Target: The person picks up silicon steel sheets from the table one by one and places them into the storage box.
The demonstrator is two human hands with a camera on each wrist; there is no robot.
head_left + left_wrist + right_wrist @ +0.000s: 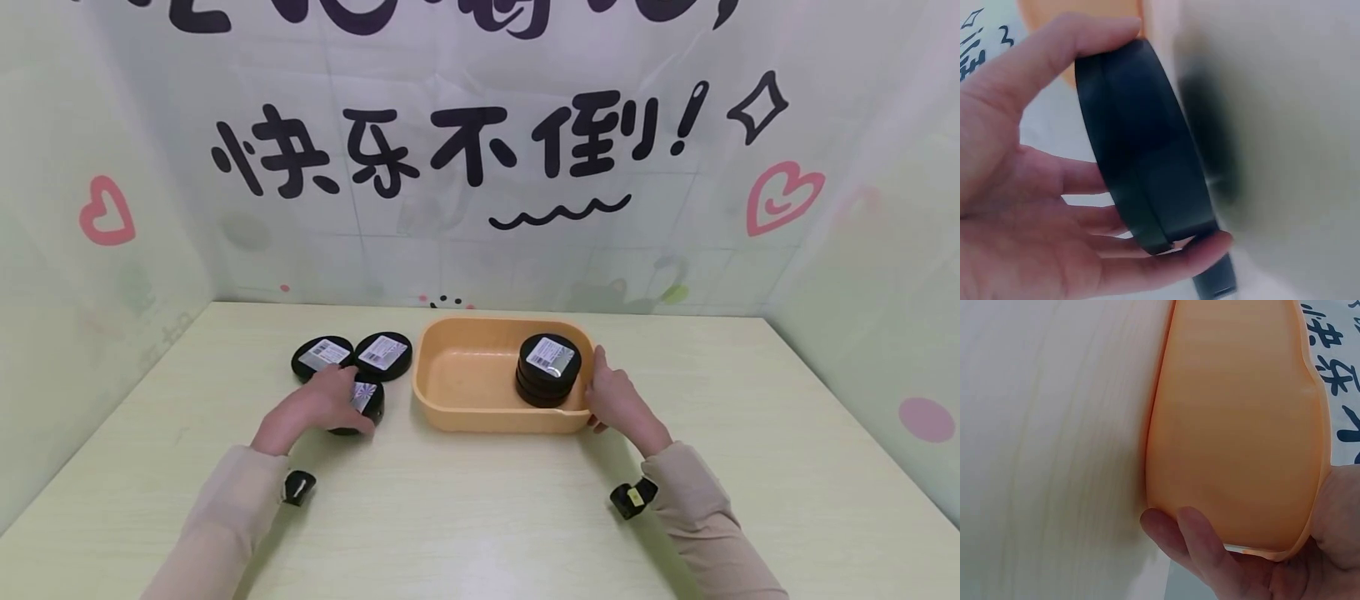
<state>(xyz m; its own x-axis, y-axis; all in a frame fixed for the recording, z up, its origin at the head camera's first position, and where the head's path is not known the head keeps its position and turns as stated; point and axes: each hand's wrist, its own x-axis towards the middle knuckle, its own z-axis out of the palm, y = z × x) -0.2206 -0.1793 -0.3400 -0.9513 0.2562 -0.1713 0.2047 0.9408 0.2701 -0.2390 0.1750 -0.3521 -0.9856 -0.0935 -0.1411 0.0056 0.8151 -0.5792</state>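
Black round container [1141, 144], likely light, rigid, best sidewall-held, is sitting gripped between left hand's [330, 398] thumb and fingers, right hand [618, 398] holding basin [465, 375].

The left hand [326, 400] grips a disc [369, 398] beside two others [322, 358] [383, 354]; the right hand [618, 396] holds a tray [465, 420], a stack [548, 373] inside its right end.

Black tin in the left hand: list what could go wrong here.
The left hand grips the black tin by its edge, so it might slip. It could bump the two tins lying close by. The right hand grips one end of the orange tray; a jerk might topple the tin stack.
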